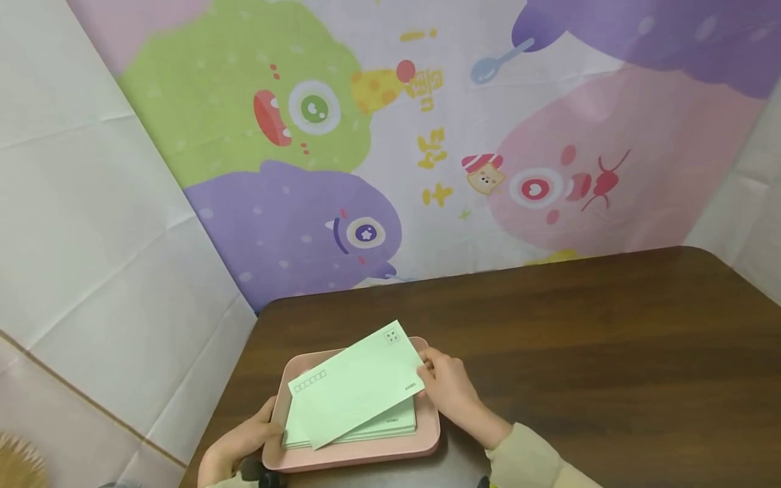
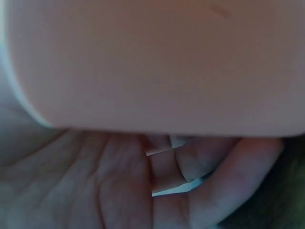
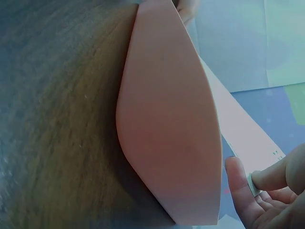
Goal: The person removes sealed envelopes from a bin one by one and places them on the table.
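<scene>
A pale green envelope (image 1: 360, 383), printed with small boxes and a stamp mark, is tilted above a stack of similar envelopes (image 1: 399, 423). The stack lies in a pink tray (image 1: 427, 440). My right hand (image 1: 450, 386) pinches the top envelope by its right end between thumb and fingers; the right wrist view shows this pinch (image 3: 267, 191) above the tray rim. At the tray's left side, my left hand (image 1: 244, 434) grips the edge, thumb near the rim. In the left wrist view, its fingers (image 2: 224, 181) curl against the tray wall (image 2: 152, 71).
The tray stands on a dark brown wooden table (image 1: 586, 352), near its front left. A cartoon-printed cloth (image 1: 439, 257) hangs behind the table, and white panels (image 1: 122, 224) flank it. A bristly tan object (image 1: 19, 461) shows at the lower left corner.
</scene>
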Demonstrator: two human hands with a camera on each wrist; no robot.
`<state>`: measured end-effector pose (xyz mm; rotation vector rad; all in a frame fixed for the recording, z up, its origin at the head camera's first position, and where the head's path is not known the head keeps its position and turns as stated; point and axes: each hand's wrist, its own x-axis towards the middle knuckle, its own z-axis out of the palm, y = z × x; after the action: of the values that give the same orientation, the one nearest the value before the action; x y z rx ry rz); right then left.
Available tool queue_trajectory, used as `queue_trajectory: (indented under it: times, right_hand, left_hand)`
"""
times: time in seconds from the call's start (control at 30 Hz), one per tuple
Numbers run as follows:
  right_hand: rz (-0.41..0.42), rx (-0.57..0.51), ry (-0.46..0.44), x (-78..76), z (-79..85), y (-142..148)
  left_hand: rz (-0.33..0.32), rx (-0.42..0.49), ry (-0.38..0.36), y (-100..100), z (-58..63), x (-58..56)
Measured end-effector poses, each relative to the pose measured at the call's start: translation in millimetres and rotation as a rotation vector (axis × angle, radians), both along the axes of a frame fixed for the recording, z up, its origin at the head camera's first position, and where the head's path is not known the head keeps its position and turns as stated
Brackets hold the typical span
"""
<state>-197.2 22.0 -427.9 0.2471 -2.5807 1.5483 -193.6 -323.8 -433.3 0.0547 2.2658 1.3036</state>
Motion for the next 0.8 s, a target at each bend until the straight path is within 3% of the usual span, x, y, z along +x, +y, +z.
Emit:
queue_trajectory:
  times: [0.3,0.53,0.8]
  right_hand:
    - [-0.044,0.001,0.004,-3.5,-0.1,2]
    - [-0.053,-0.051,-0.008,-8.7,-0.3,5]
    - [-0.070,-0.056,-0.002,-10.7,2.5,8]
  left_hand:
    - [0.041,0.004,-0.011,0,-0.5,3.3]
    - [0.019,0.031,-0.049,-1,-0.8,2.0]
    - [0.042,-0.013,-0.034,-1,-1.5,-0.1]
